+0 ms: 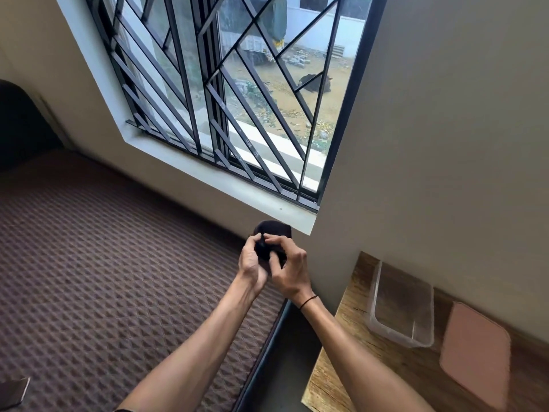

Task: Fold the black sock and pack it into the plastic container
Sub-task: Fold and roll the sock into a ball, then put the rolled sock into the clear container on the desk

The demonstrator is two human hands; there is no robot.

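The black sock point(274, 230) is bunched into a compact bundle held in the air in front of me, below the window corner. My left hand point(251, 263) grips its left side, fingers curled over the top. My right hand point(289, 269) pinches its right side with thumb and fingers; a thin black band circles that wrist. Most of the sock is hidden between the two hands. The clear plastic container point(374, 298) stands with nothing in it on the wooden table at the lower right, well below and right of my hands.
A pink lid point(475, 355) lies flat on the wooden table point(335, 364) right of the container. A bed with a brown patterned cover point(104, 278) fills the left. A barred window point(231, 93) and a beige wall are ahead. A dark object point(13, 392) lies at the bed's lower left.
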